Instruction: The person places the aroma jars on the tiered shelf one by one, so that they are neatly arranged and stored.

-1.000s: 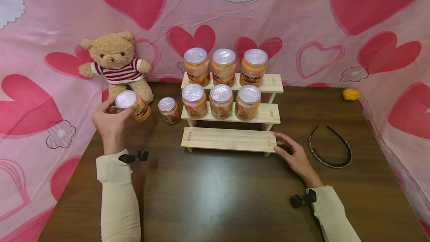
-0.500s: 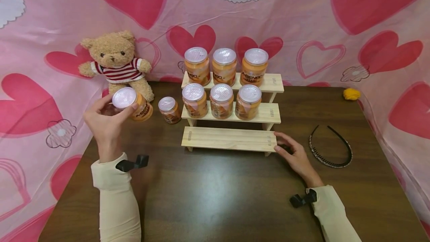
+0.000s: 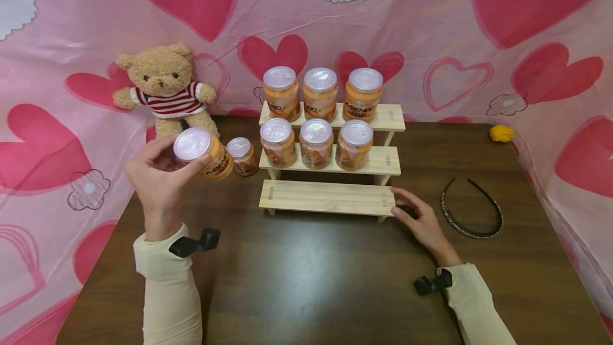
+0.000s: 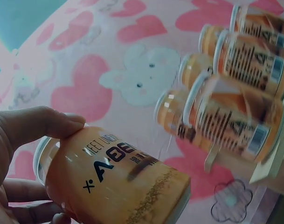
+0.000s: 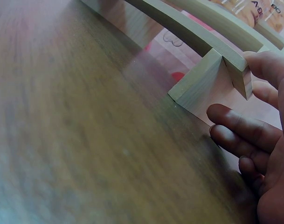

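Observation:
My left hand (image 3: 160, 180) grips an orange jar (image 4: 118, 177) with a silvery lid near its lid end, thumb on one side and fingers round the other. The jar tilts in the air, left of a smaller-looking orange jar (image 3: 243, 157) standing on the table. Across the middle stands a three-step wooden display stand (image 3: 328, 197). Three jars (image 3: 319, 96) sit on its top step and three more (image 3: 315, 145) on the middle step; the lowest step is bare. My right hand (image 3: 421, 222) holds the right end of that lowest step between thumb and index finger, other fingers loosely bent below.
A teddy bear (image 3: 167, 87) in a striped shirt sits at the back left, behind the held jar. To the right lie a black headband (image 3: 471, 228) and a small yellow object (image 3: 501, 133). A pink heart-patterned cloth (image 3: 440, 25) hangs round the brown table (image 3: 306, 292).
The left hand first drew slightly left and towards me with the jar, then moved right, bringing it nearer the standing jar. The right hand stays at the stand's end.

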### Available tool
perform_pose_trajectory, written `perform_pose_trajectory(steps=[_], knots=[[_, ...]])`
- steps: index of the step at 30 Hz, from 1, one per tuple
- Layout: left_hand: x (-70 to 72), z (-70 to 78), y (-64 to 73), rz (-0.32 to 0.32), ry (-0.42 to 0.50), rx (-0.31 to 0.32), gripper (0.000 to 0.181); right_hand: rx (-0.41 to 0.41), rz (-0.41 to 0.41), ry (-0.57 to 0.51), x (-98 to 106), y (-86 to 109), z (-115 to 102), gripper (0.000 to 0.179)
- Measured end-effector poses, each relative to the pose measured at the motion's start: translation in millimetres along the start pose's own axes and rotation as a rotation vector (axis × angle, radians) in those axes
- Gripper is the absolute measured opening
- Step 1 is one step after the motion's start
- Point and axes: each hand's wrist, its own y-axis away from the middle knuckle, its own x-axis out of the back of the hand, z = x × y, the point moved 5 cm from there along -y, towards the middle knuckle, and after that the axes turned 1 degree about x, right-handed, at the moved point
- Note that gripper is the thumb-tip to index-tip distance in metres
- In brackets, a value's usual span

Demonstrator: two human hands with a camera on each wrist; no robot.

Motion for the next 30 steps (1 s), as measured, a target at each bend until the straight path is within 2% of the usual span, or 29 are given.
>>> perform_pose_trajectory(steps=[9,14,19,25,30], knots=[[-20.5,8.3,16.8,-0.115,-0.063,0.028,0.052,0.020,0.004,-0.002,-0.2,-0.2,2.1,0.046],[-31.9,11.0,24.0,-0.184,-0.034,-0.003,0.055,0.041,-0.008,-0.015,-0.3,-0.5,-0.9,0.047],[-44.0,12.0,30.7,-0.245,-0.101,-0.048,0.055,0.053,-0.002,-0.012,0.5,-0.8,-1.9,0.047],[-59.3,6.2,40.1,-0.310,-0.190,-0.061,0.055,0.052,0.010,-0.005,1.3,-1.1,0.1,0.047],[-75.0,-3.7,50.7,-0.374,-0.221,-0.062,0.054,0.052,0.003,-0.001,0.0,-1.5,0.6,0.047]])
